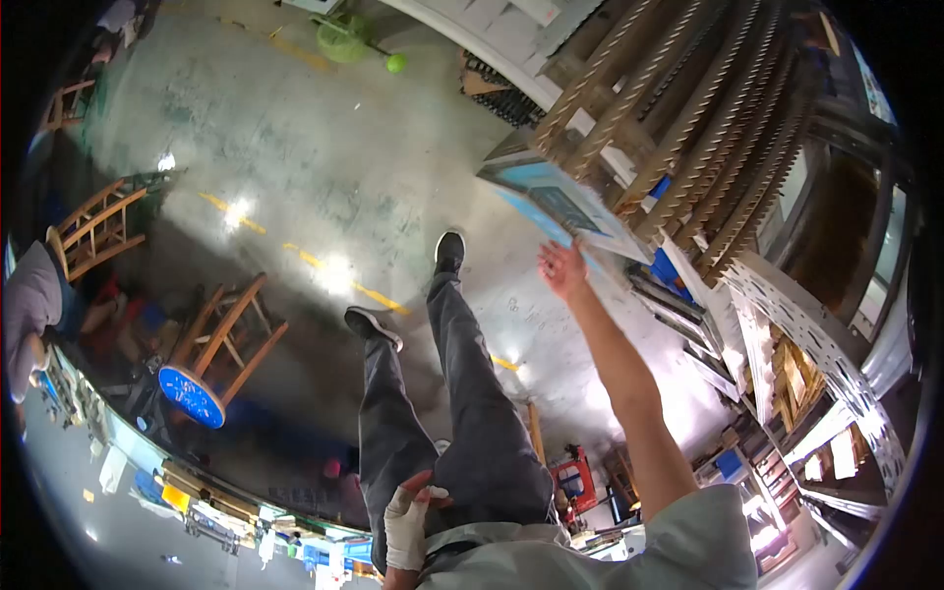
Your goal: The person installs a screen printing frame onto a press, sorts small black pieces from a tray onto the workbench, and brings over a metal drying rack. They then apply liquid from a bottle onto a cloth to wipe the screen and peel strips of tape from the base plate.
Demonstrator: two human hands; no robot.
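Observation:
My right hand (563, 269) reaches forward at the end of a bare arm, its fingers loosely bent and apart, with nothing seen in them. Just beyond it is a blue and white panel or box side (556, 206) at the lower end of a tall rack. Whether the fingertips touch that panel, I cannot tell. My left hand (405, 521), in a white glove or wrap with bare fingertips, is held close to my waist over the dark trousers (482, 393). Its fingers are curled together, and anything inside them is hidden.
A rack with long toothed rails (678, 128) rises at the right, beside a perforated metal strip (816, 344). On the left are a blue-topped wooden stool (192, 396) and a seated person (37, 295). A green fan (341, 37) stands far ahead. Yellow line marks (379, 298) cross the floor.

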